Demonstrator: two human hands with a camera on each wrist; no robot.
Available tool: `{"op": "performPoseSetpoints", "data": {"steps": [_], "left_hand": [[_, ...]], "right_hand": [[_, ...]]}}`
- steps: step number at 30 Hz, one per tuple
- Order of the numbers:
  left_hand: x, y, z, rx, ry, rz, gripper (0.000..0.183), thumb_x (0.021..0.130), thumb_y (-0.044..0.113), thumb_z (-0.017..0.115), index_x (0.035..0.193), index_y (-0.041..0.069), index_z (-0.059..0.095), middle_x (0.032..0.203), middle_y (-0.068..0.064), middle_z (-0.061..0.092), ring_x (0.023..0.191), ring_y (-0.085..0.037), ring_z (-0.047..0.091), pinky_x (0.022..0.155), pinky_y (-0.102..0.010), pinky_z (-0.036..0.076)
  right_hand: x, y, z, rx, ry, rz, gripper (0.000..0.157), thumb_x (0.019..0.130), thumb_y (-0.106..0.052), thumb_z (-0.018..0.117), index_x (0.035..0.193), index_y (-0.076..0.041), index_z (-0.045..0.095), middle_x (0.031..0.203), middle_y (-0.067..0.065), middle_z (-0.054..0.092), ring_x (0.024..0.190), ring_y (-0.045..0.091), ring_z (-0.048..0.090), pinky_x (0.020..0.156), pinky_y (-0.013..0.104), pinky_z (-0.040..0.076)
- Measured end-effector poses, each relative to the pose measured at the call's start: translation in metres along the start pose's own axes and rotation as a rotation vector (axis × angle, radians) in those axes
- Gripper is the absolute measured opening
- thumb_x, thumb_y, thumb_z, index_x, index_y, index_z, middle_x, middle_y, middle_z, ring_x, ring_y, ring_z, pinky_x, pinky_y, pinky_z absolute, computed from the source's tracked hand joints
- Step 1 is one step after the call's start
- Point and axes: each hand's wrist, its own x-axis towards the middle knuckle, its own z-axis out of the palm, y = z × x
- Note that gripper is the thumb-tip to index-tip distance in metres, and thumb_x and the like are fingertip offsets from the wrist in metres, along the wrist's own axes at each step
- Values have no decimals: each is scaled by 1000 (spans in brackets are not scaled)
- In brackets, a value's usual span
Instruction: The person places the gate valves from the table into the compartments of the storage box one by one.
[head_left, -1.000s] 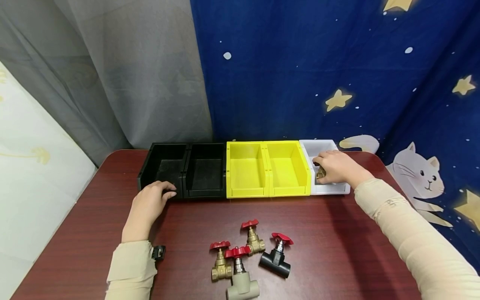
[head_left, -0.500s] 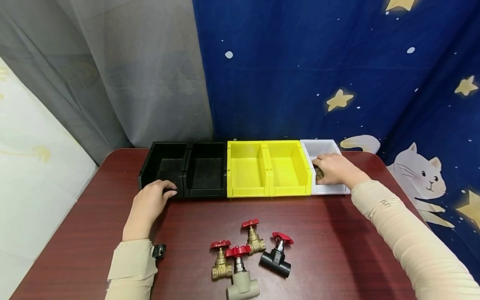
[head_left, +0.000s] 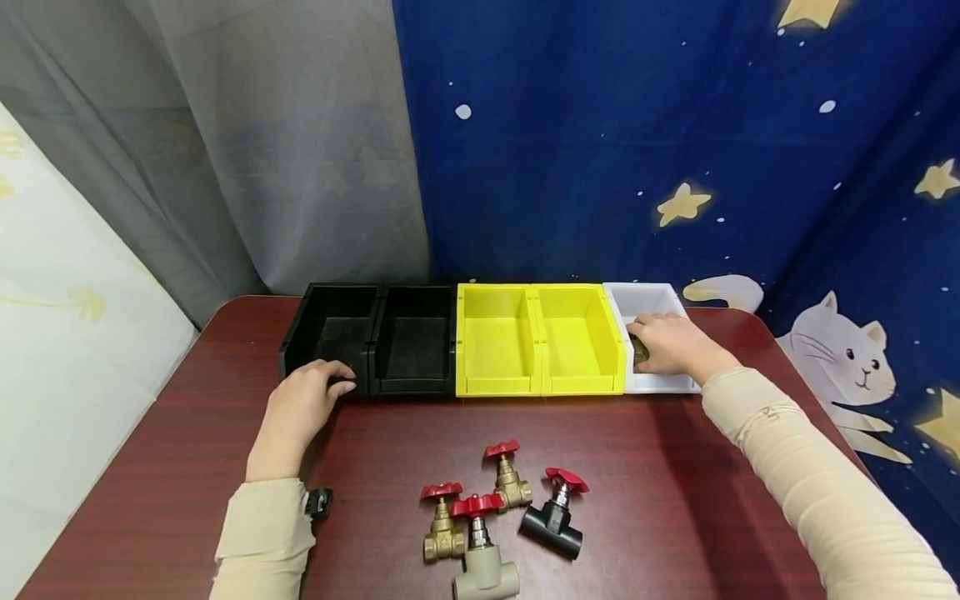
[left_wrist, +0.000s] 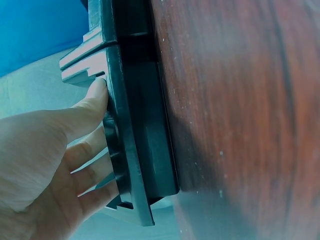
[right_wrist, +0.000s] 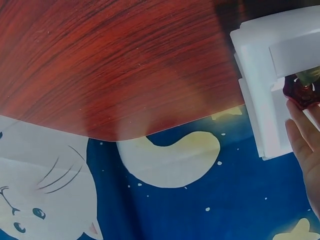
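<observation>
My right hand (head_left: 667,343) reaches down into the white bin (head_left: 663,385) at the right end of the row. It grips a brass gate valve (head_left: 640,348), mostly covered by the fingers in the head view. In the right wrist view its red handwheel (right_wrist: 300,92) shows at the fingertips, inside the bin. My left hand (head_left: 303,404) rests at the front rim of the leftmost black bin (head_left: 296,337), fingers loosely bent over the lip. The left wrist view shows the thumb (left_wrist: 97,92) touching the bin's corner.
Another black bin (head_left: 412,387) and two yellow bins (head_left: 498,387) (head_left: 581,386) stand between the hands. Nearer on the table (head_left: 375,467) lie two brass valves (head_left: 444,542) (head_left: 512,487), a grey valve (head_left: 486,575) and a black valve (head_left: 552,529), all with red handwheels. Curtains hang behind.
My right hand has sunk slightly deeper into the white bin with the gate valve, and less of its brass shows. The left hand stays put. The head view has shifted slightly.
</observation>
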Motion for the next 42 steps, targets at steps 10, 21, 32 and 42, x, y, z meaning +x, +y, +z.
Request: {"op": "performPoseSetpoints", "data": {"steps": [10,21,32,42], "left_hand": [[0,0,1,3,3,-5,16,87,21,66,100,14,68,102,-11,64,96,-35,58,76,-56,46],[0,-2,4,6,17,9,16,88,21,65,101,13,67,102,-12,63,95,-36,58,78,-56,45],[1,-2,4,13,21,8,15,88,22,65,100,13,68,101,-11,64,94,-35,59,77,-56,45],[0,0,1,9,12,3,16,87,21,66,100,13,68,100,-11,64,94,-36,59,76,-56,46]], "right_hand": [[-4,-2,-1,59,1,56,65,70,-35,80,123,-4,58,113,13,59,102,32,56,91,53,42],[-14,-3,-1,106,64,54,62,72,-34,80,122,-5,59,115,13,59,104,32,55,92,52,42],[-25,-4,-9,95,153,121,36,86,-22,66,119,-7,62,116,14,60,106,33,55,93,54,41],[-41,-11,-13,97,308,115,24,87,-16,64,109,-7,67,108,13,64,101,31,58,88,50,45]]}}
